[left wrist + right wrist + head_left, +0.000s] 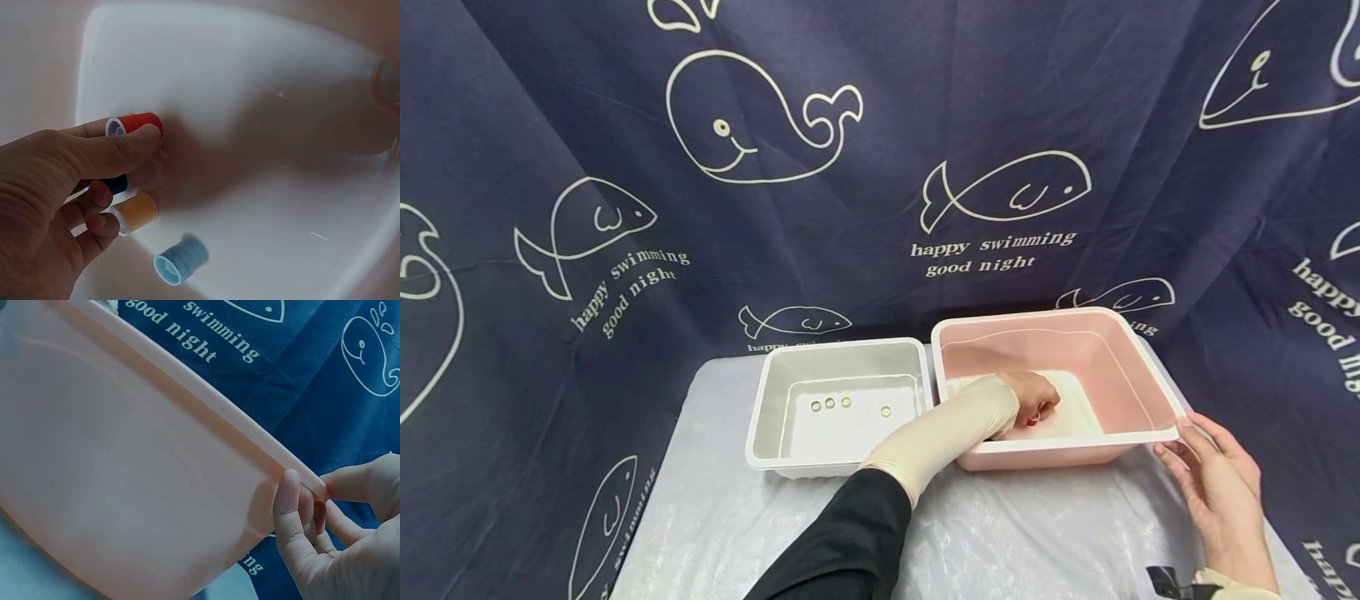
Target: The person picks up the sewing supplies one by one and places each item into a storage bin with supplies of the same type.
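Deep inside the pink bin [1120,367], my left hand [1032,392] pinches a red thread spool [140,122] between thumb and forefinger. Below it in the left wrist view, a dark blue spool [117,184] is partly hidden behind the fingers. A yellow-orange spool [139,213] lies right by the curled lower fingertips. Farther from the hand, a light blue spool [181,259] rests on its side on the bin's floor. My right hand [1221,475] grips the pink bin's rim at its front right corner, with the thumb and fingers on either side of the rim [250,434].
A pale grey bin [842,348] stands left of the pink one, with several small round, light-centred pieces [830,402] on its floor. My left forearm crosses the near edges of both bins. Behind the table [700,467] hangs a dark blue curtain [880,217] with fish and whale drawings.
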Demonstrator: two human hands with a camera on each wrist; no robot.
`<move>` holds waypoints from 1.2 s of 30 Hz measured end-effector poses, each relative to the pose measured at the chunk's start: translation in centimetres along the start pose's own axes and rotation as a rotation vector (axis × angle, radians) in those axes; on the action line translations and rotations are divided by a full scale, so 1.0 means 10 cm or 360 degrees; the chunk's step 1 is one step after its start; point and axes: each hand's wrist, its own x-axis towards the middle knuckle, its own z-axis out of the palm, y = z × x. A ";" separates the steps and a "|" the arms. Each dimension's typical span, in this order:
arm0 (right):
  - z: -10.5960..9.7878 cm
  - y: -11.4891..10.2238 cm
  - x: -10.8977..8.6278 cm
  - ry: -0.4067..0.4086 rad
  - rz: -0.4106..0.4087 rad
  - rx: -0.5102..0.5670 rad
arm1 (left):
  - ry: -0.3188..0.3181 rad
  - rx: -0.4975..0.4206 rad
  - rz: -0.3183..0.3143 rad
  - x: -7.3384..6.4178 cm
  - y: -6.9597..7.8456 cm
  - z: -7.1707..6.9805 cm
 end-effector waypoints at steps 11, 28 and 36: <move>0.03 0.01 0.04 -0.0042 0.0010 0.0025 | -0.0044 -0.0097 -0.0150 -0.14 0.03 -0.08; 0.11 0.03 0.03 0.0042 -0.0131 0.0041 | -0.0008 -0.0036 -0.0325 -0.40 0.05 -0.48; 0.18 0.08 -0.12 0.0294 -0.0295 -0.0217 | 0.0261 -0.0194 -0.0040 -0.91 -0.04 -0.69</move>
